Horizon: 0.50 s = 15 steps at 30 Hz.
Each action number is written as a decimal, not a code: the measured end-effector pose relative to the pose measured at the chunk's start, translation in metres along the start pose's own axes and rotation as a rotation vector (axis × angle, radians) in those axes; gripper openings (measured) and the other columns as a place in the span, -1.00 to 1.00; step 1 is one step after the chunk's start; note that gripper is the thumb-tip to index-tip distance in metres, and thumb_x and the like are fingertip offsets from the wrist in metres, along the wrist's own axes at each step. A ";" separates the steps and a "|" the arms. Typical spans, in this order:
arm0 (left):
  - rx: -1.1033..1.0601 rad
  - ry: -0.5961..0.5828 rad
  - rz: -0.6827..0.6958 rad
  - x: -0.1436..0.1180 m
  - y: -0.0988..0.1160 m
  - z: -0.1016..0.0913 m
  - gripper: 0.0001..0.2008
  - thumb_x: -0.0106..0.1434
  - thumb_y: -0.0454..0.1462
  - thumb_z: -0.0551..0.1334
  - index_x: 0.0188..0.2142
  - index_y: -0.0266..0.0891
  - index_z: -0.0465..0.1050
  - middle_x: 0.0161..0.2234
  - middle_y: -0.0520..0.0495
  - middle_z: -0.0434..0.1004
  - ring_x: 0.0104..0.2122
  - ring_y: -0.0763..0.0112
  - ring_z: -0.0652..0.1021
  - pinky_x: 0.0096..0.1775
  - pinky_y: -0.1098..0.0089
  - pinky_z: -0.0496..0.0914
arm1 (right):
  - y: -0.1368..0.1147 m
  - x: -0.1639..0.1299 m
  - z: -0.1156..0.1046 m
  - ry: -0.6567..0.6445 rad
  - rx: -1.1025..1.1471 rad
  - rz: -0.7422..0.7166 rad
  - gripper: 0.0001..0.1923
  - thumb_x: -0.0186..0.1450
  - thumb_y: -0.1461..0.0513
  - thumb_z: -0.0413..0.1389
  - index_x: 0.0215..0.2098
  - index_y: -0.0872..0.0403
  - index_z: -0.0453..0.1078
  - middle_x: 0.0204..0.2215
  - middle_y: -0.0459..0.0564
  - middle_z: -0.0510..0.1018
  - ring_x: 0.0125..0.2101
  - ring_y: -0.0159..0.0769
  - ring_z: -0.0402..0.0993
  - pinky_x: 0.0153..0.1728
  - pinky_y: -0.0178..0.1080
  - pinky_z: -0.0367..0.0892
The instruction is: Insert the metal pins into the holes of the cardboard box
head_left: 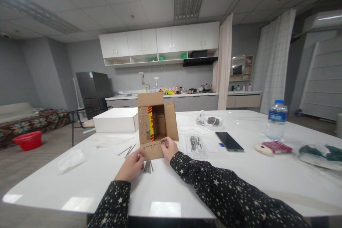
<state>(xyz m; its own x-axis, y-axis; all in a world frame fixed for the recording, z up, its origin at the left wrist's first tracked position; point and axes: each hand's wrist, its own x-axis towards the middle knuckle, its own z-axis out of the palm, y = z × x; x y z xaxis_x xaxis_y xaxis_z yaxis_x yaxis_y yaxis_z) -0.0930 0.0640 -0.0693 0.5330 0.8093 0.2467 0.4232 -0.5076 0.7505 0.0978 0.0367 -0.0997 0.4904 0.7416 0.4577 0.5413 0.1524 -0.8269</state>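
An opened cardboard box (145, 123) stands on the table with its opening toward me. Small shiny dots, like screw or nail heads, cover its left side panel by a yellow and red tape strip. A row of small dark dots crosses its lowered front flap (153, 152). My left hand (131, 166) is closed on that flap's left edge. At the right end of the row, my right hand (169, 149) pinches something too small to make out. Several long nails (148, 167) lie just below the flap, and others (129, 150) lie to the left.
Right of the box are a clear plastic case (196, 144) of metal pieces, a phone (229, 141), a water bottle (276, 121) and a dark red box (278, 147). A white box (116, 120) and a crumpled plastic bag (71, 161) lie left.
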 end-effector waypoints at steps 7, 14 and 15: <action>0.014 -0.001 0.008 0.000 -0.001 0.000 -0.88 0.10 -0.20 0.03 -0.39 -0.18 0.25 -0.68 0.11 0.40 -0.62 0.42 0.40 -0.48 0.40 0.24 | 0.005 0.003 0.003 -0.020 -0.004 0.034 -0.79 0.08 0.32 0.03 -0.32 0.09 0.41 -0.61 -0.14 0.46 -0.60 -0.40 0.36 -0.54 -0.39 0.22; 0.015 -0.003 -0.008 -0.001 0.004 -0.001 -0.89 0.09 -0.21 0.04 -0.39 -0.18 0.25 -0.68 0.10 0.40 -0.62 0.41 0.41 -0.47 0.39 0.24 | 0.005 0.003 0.003 -0.026 -0.010 0.051 -0.80 0.09 0.31 0.04 -0.31 0.10 0.43 -0.57 -0.11 0.50 -0.57 -0.38 0.39 -0.51 -0.37 0.25; 0.013 -0.002 -0.012 -0.001 0.005 -0.001 -0.89 0.09 -0.22 0.04 -0.40 -0.18 0.24 -0.68 0.10 0.40 -0.62 0.41 0.41 -0.47 0.39 0.24 | 0.005 0.002 0.003 -0.027 -0.017 0.054 -0.80 0.09 0.31 0.04 -0.31 0.10 0.43 -0.57 -0.11 0.50 -0.57 -0.38 0.39 -0.50 -0.37 0.25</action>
<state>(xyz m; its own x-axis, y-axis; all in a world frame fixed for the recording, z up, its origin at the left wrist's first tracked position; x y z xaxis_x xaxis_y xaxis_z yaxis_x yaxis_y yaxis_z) -0.0922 0.0606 -0.0656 0.5291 0.8148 0.2369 0.4391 -0.5018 0.7453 0.0996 0.0413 -0.1038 0.5011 0.7656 0.4035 0.5261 0.1008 -0.8445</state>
